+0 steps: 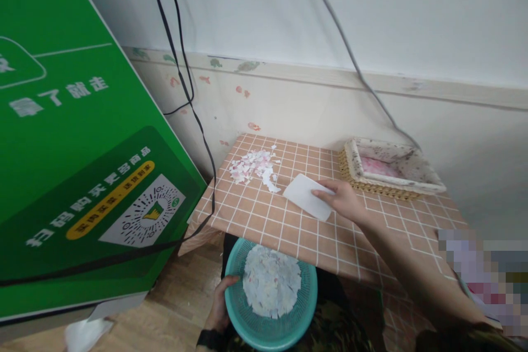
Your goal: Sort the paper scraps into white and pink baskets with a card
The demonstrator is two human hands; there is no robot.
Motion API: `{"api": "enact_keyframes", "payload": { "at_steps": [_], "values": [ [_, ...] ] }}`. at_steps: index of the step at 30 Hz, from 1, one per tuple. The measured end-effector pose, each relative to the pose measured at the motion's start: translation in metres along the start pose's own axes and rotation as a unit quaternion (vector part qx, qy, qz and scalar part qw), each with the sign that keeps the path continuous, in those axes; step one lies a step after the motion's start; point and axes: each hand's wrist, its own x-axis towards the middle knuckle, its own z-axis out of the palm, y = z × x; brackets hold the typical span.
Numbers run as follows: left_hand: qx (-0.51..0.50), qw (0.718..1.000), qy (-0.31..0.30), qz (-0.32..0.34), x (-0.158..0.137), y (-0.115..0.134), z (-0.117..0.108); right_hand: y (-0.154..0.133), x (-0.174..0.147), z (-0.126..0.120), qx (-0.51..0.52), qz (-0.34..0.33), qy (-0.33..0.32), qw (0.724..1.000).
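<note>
My right hand grips a flat white scraper-like sheet by its right end, thumb on top, low over the checked tablecloth. To the left of the sheet lies a loose heap of white and pinkish paper scraps. My left hand holds the left rim of a teal plastic basket, thumb over the edge and the other fingers hidden behind it. Inside the basket is a mound of small whitish paper scraps. The basket sits just below the table's front edge, over my lap.
A cloth-lined wicker basket with something pink inside stands at the table's back right. A large green panel rises on the left. A black strap hangs across the table's left corner. A grey cable runs down the wall.
</note>
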Motion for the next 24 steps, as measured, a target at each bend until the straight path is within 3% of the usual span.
{"api": "enact_keyframes", "payload": {
  "at_steps": [4,9,12,19,22,24],
  "values": [
    [0.005,1.0,0.008,0.009,0.002,-0.002,-0.003,0.019,0.012,0.013,0.003,0.034,0.009,0.999],
    [0.002,1.0,0.016,0.016,0.004,-0.003,-0.006,0.041,0.03,0.0,-0.022,0.066,0.082,0.994],
    [-0.007,1.0,0.016,0.012,0.004,-0.003,-0.005,0.032,0.041,0.002,-0.018,0.043,0.09,0.995],
    [-0.01,1.0,0.021,0.012,-0.001,-0.002,-0.002,-0.008,0.063,0.035,-0.034,-0.055,0.013,0.998],
    [0.006,0.999,0.028,0.017,-0.001,-0.001,-0.004,-0.018,0.065,0.033,-0.022,-0.084,-0.037,0.995],
    [0.008,0.999,0.027,0.021,0.0,-0.002,-0.005,-0.024,0.064,0.029,-0.023,-0.081,-0.036,0.996]
  ]
}}
